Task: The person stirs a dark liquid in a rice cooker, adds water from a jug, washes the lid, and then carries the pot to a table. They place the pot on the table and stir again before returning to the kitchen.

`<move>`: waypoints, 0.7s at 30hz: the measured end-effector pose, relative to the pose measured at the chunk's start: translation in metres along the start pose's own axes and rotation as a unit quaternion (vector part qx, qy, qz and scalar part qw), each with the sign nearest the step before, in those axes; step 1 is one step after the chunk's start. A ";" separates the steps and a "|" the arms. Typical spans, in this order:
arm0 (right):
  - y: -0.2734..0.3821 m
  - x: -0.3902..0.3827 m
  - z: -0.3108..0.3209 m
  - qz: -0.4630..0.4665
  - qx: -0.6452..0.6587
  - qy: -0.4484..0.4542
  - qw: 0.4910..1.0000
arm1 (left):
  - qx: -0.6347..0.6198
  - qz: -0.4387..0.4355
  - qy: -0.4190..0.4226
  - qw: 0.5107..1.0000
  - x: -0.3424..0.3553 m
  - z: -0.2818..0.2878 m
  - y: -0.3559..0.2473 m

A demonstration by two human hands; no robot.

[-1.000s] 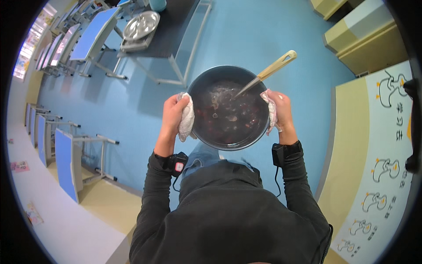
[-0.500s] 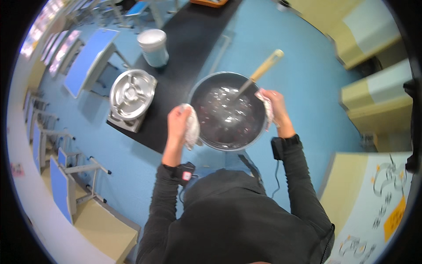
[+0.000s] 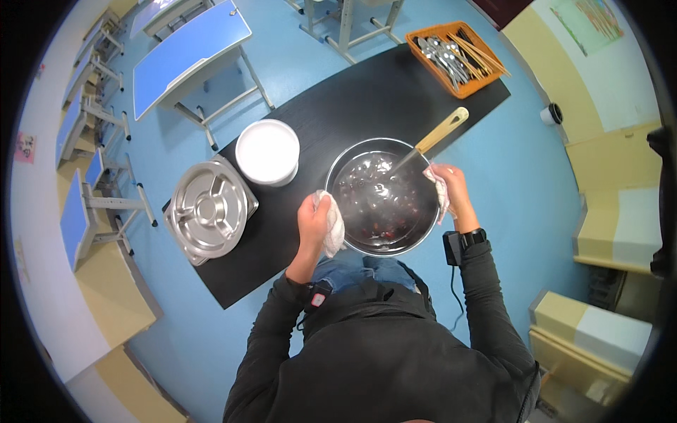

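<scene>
A wide metal pot [image 3: 357, 211] of dark, watery soup with small reddish bits is held level at the table's near edge. My left hand [image 3: 312, 224] is closed on its left side through a whitish cloth [image 3: 334, 227]. On the right side, my right hand [image 3: 453, 187] grips it through a second, pinkish-white cloth [image 3: 438, 192]. Both cloths hide the pot's handles. A ladle with a wooden handle [image 3: 442, 130] leans on the far right rim, its bowl sunk in the liquid. I cannot tell whether the pot's base touches the table.
On the black table [image 3: 331, 99] stand stacked steel divided trays [image 3: 207, 209], a white lidded bucket [image 3: 268, 151] and an orange basket [image 3: 462, 89] of spoons and chopsticks. Blue-topped desks [image 3: 190, 56] are beyond. Cream cabinets [image 3: 613, 225] line the right side.
I have turned toward the table with the pot, which was beside its right edge and is now at its near edge. The utensil basket has come fully into view. Both hands keep their grip.
</scene>
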State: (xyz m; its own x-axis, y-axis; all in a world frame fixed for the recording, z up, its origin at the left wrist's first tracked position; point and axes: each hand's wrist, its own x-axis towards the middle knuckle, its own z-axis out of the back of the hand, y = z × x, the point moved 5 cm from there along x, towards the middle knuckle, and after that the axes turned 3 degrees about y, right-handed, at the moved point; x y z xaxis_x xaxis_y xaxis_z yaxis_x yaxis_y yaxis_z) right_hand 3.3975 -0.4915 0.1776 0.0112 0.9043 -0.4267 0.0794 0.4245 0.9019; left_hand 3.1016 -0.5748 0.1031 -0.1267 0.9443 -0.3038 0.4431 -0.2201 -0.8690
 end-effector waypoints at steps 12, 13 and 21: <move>0.011 0.043 0.000 0.057 -0.073 0.181 0.979 | -0.037 -0.048 -0.205 0.977 -0.060 -0.021 0.073; 0.013 0.045 -0.002 0.058 -0.080 0.201 0.975 | -0.042 -0.092 -0.200 0.975 -0.064 -0.025 0.073; -0.005 0.051 -0.021 -0.001 -0.096 0.291 0.952 | -0.063 -0.119 -0.300 0.944 -0.108 -0.032 0.087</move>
State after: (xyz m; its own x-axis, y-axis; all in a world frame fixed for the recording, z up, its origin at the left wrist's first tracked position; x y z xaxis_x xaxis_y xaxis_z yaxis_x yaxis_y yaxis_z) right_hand 3.3768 -0.4469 0.1530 -0.5468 0.7513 -0.3695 -0.1054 0.3761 0.9206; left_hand 3.1818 -0.6881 0.0728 -0.6996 0.6463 -0.3048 0.4355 0.0475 -0.8989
